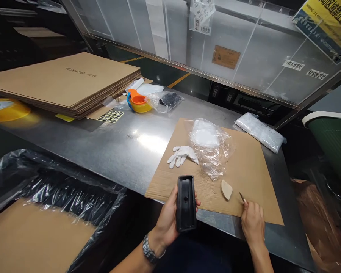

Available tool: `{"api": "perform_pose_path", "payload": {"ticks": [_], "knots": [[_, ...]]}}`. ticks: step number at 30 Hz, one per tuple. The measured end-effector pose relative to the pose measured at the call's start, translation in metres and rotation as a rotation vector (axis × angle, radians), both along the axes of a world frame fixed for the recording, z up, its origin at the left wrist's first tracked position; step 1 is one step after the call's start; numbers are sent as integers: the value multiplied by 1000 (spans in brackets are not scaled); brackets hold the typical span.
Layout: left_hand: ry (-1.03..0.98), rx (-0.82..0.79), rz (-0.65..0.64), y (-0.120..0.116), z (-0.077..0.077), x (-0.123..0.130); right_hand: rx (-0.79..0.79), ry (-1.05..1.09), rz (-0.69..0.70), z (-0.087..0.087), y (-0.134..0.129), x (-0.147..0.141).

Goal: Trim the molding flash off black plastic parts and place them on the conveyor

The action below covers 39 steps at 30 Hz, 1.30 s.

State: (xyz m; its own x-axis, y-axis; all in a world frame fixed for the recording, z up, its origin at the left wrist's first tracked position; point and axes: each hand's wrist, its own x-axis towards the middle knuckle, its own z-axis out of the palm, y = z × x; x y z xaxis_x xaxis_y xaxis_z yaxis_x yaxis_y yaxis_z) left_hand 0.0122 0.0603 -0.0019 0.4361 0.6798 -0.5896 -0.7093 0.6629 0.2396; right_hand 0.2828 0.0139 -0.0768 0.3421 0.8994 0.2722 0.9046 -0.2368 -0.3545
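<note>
My left hand (167,216) is closed around a black oblong tray-shaped part (184,220), its hollow side with a small round hole facing me. The part is held up over the front edge of the table. My right hand (252,220) pinches a thin pointed tool (243,198), perhaps a small knife, and rests low over the cardboard sheet (244,163). Left of the tool's tip lies a beige pad (226,189) with a rounded edge. Farther back on the cardboard are a white glove (182,155) and a crumpled clear plastic bag (214,161) with white pieces.
Stacked flat cardboard (59,83) fills the back left of the metal table (113,151), beside an orange-yellow tape dispenser (140,102) and a sticker sheet (110,116). A bagged white pack (260,131) lies back right. A box lined with black plastic (108,212) stands front left.
</note>
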Motion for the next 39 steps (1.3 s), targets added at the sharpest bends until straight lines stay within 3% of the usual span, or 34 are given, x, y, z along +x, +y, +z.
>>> {"api": "perform_pose_path", "payload": {"ticks": [4,7,9,13,16,23,27,33,39], "knots": [[154,31,219,5,1,8,-107,201,58,30,-19,-41],[188,102,292,5,5,15,-380,716,353,61,-28,-84],[215,148,331,4,8,17,-517,892,529,77,-28,-107],[248,251,414,1,13,17,-688,859,670,94,-22,-125],[252,265,442,1,13,16,-719,769,653,99,-20,-127],[279,273,436,1,12,16,-804,993,546,102,-18,-132],[294,272,444,1,12,16,-824,1017,556,101,-17,-134],[306,282,459,1,13,16,-776,882,600,98,-17,-132],[371,267,463,1,13,17,-799,980,600,97,-16,-133]]}}
